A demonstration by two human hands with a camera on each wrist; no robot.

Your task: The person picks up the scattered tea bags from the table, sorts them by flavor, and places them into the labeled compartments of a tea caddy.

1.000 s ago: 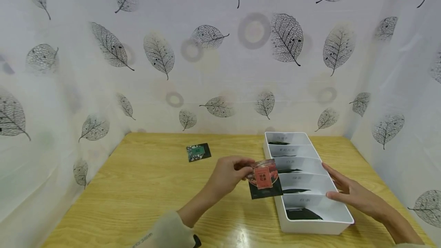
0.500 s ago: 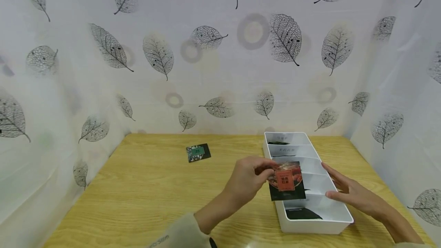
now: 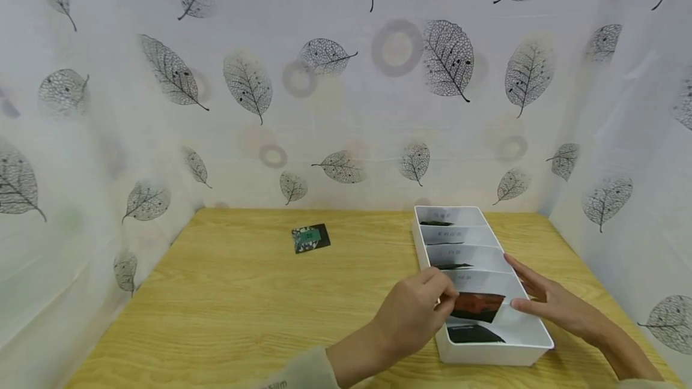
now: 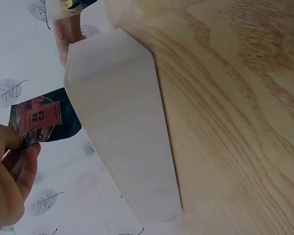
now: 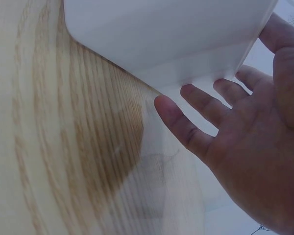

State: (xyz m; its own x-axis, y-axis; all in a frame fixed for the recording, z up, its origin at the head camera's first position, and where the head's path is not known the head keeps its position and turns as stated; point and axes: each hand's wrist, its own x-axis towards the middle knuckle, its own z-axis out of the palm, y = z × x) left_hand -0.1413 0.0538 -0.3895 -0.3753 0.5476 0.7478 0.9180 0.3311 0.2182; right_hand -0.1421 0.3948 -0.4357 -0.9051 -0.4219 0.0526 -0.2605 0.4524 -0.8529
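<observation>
My left hand (image 3: 416, 311) pinches a red and black tea sachet (image 3: 478, 307) by its edge, over the near end of a white divided box (image 3: 494, 356). In the left wrist view, the sachet (image 4: 44, 116) shows a red label, and its lower part passes behind the box's rim. It covers part of the nearest divider; I cannot tell whether it touches the bottom. My right hand (image 3: 557, 308) rests against the box's right side, thumb at the rim. The right wrist view shows its fingers (image 5: 201, 105) extended along the outer wall.
A green and black sachet (image 3: 310, 238) lies flat on the wooden table (image 3: 243, 311), left of the box. Dark sachets (image 3: 473, 334) lie in the box's compartments, whose dividers bear small printed labels. Leaf-patterned curtains (image 3: 346, 107) enclose the table's back and sides.
My left hand has carried the red sachet rightward from beside the box to over its near end, then lowered and tilted it. The right hand has stayed at the box's side.
</observation>
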